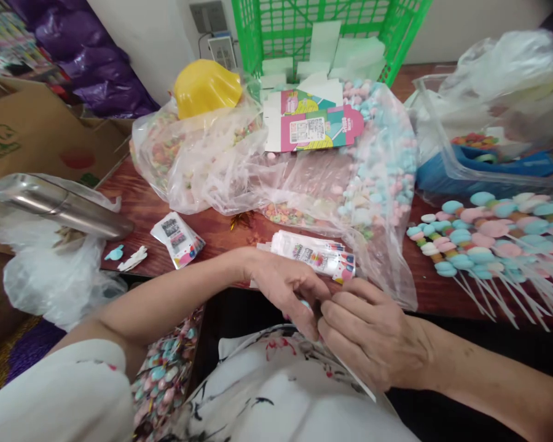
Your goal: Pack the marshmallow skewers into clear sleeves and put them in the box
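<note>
My left hand (286, 288) and my right hand (368, 334) meet at the table's front edge, fingers pinched together on a small pale-blue candy piece and a thin stick, both mostly hidden between them. Just beyond the fingers lies a stack of printed clear wrappers (317, 253). A pile of finished candy skewers (483, 236) in pink, blue and white lies to the right, sticks pointing toward me. A big clear bag of pastel candies (378, 166) sits behind the wrappers.
A second bag of coloured candy rings (184, 153) lies left, a yellow bowl (206, 86) behind it. A pink printed carton (311, 126), a green crate (332, 31), a clear bin (483, 147), a metal sealer arm (55, 205) and a small label pack (177, 238) stand around.
</note>
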{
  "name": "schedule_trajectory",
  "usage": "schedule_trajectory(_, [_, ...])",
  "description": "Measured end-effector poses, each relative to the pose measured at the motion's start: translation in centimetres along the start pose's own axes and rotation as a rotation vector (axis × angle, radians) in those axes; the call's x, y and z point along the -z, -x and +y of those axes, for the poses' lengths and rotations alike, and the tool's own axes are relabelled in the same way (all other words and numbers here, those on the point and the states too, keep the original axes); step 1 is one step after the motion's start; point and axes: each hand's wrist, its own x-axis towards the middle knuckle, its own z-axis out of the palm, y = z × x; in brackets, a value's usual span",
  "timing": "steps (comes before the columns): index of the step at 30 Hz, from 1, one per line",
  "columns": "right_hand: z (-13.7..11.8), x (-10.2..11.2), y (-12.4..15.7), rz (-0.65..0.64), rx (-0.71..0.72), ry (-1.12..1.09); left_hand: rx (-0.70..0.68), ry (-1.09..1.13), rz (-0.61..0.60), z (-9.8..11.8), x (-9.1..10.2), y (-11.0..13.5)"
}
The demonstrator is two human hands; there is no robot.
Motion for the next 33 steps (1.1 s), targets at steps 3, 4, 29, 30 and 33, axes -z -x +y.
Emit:
schedule_trajectory(3, [0.4, 0.1, -0.4, -0.010, -0.072, 0.014, 0.016, -0.475, 0.156, 2.6, 2.0, 1.3])
schedule_trajectory(4, [0.6, -0.1, -0.4, -0.024, -0.103, 0.033, 0.018, -0.604, 0.219, 3.5, 2.1, 1.7])
schedule_trajectory(29, [1.3, 0.4, 0.8, 0.560, -0.835, -0.538, -0.380, 0.159, 0.724, 0.2, -3.9, -1.7])
schedule_trajectory(30, [1.2, 0.3, 0.7, 0.570, -0.811, -0.499, -0.343, 0.141, 0.642, 0.2, -4.2, -1.7])
schedule_trajectory(33, [0.9, 0.0, 0.4, 0.593, -0.793, -0.435, -0.347, -0.106, 0.746, 0.3, -4.9, -1.6])
